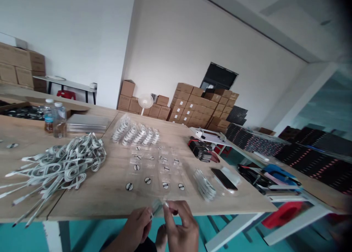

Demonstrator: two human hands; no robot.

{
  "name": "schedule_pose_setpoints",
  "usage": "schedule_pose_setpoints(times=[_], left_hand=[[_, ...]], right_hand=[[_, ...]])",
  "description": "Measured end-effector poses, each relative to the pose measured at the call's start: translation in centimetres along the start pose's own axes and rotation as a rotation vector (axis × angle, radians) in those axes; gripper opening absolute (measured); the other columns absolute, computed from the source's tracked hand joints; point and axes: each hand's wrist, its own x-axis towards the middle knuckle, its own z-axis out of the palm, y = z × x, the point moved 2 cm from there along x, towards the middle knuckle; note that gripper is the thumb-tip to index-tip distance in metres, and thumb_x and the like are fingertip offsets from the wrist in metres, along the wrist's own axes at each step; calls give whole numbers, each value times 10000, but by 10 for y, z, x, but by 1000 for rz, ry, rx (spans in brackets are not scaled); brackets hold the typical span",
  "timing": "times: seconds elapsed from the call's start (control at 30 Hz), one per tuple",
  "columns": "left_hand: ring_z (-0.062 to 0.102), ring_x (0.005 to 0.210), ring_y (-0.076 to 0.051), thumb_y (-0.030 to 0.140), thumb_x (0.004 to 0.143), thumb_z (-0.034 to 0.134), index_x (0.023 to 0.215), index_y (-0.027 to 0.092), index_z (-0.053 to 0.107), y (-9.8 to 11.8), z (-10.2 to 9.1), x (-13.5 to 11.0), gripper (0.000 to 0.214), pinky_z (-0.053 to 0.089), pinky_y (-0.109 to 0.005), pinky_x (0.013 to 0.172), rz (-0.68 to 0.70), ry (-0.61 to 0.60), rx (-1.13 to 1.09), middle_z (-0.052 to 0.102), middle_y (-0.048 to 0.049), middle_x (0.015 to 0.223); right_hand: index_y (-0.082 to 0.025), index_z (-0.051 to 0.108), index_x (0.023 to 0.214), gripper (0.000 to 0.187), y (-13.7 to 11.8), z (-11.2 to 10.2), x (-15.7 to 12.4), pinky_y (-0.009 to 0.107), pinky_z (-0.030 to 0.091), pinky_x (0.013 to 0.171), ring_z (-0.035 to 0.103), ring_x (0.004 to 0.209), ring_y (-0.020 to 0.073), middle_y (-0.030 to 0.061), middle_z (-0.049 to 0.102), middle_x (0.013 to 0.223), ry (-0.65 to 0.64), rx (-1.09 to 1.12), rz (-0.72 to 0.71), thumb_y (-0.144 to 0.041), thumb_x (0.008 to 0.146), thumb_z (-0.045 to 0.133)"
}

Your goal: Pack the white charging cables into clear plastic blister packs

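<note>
Just off the table's front edge, my left hand [139,222] and my right hand [180,224] face each other. Between them is a small pale, greenish-grey piece [157,207], blurred, whose kind I cannot make out. My left fingers pinch its near end. The thumb and forefinger of my right hand are pressed together at its other side, with something white at their tips. Beyond the hands lie clear plastic bags [154,173] with round black-and-white stickers, laid out in rows. Several bagged white cables [205,186] lie to the right.
A tangled heap of white cables [68,160] covers the left of the wooden table [90,204]. Behind it stand two bottles [59,120] and a silver stack [87,123]. More bagged cables [134,131] lie farther back. A dark phone [224,178] rests at right, near black packs [200,149].
</note>
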Motion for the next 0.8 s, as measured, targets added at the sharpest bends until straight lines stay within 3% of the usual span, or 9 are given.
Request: schedule_pose_setpoints(times=[0.1, 0.2, 0.3, 0.4, 0.5, 0.57, 0.63, 0.7, 0.8], left_hand=[[314, 413, -66, 726, 682, 584, 566, 204, 397, -1, 2, -5, 567, 165, -215, 428, -71, -54, -198, 438, 50, 498], [375, 430, -56, 690, 674, 641, 586, 195, 381, 1, 9, -11, 565, 189, -196, 428, -161, -129, -450, 501, 34, 563], [492, 475, -75, 657, 708, 652, 643, 189, 440, -2, 18, -14, 517, 310, -190, 477, -185, -225, -601, 569, 10, 595], [574, 503, -115, 673, 748, 597, 815, 191, 519, -4, 22, -18, 493, 385, -214, 528, -145, -335, -549, 639, -23, 631], [575, 482, -128, 692, 785, 509, 918, 206, 510, 8, 5, -19, 504, 366, -220, 498, -146, -337, -288, 676, -36, 693], [549, 484, -131, 637, 815, 498, 809, 208, 505, 30, -21, -14, 429, 337, -230, 488, -7, -190, 65, 656, -19, 676], [553, 578, -147, 533, 841, 509, 640, 199, 488, 59, -56, -5, 390, 363, -253, 577, 215, 94, 527, 602, -8, 620], [580, 684, -188, 464, 852, 489, 613, 200, 512, 80, -88, 7, 357, 373, -283, 653, 233, 373, 921, 606, -28, 643], [623, 817, -255, 508, 836, 492, 691, 188, 601, 87, -118, 25, 367, 396, -325, 703, 128, 427, 1233, 670, -91, 791]], right_hand=[[-214, 684, 760, 203, 4, -5, 7, 287, 463, 679, 600, 715, 185, 23, 646, 751, 52, 180, 254, -408, 814, 659], [-214, 696, 999, 395, 14, 1, 2, 305, 496, 753, 626, 908, 222, 70, 689, 1039, 196, 385, 570, -510, 739, 708], [-212, 648, 1141, 553, 19, 23, -14, 264, 505, 596, 655, 775, 185, 79, 698, 1093, 8, 690, 815, -546, 708, 731], [-208, 637, 1110, 575, 23, 37, -29, 200, 349, 350, 569, 484, 114, 55, 726, 917, -81, 953, 994, -576, 681, 743], [-229, 628, 1044, 583, 35, 33, -31, 195, 417, 404, 619, 554, 131, -5, 701, 780, 126, 1080, 1034, -533, 588, 827], [-229, 634, 971, 523, 44, 26, -30, 201, 454, 454, 610, 534, 117, -42, 663, 687, 200, 1082, 1025, -510, 580, 838], [-222, 631, 929, 462, 51, 22, -31, 196, 420, 418, 545, 434, 86, -59, 630, 630, 171, 1054, 1029, -516, 622, 812], [-217, 623, 933, 448, 55, 23, -37, 195, 363, 368, 508, 383, 82, -55, 623, 616, 106, 1029, 1047, -530, 656, 782], [-222, 605, 956, 478, 60, 33, -50, 206, 320, 337, 504, 361, 99, -53, 616, 604, 53, 1024, 1071, -546, 647, 772]])
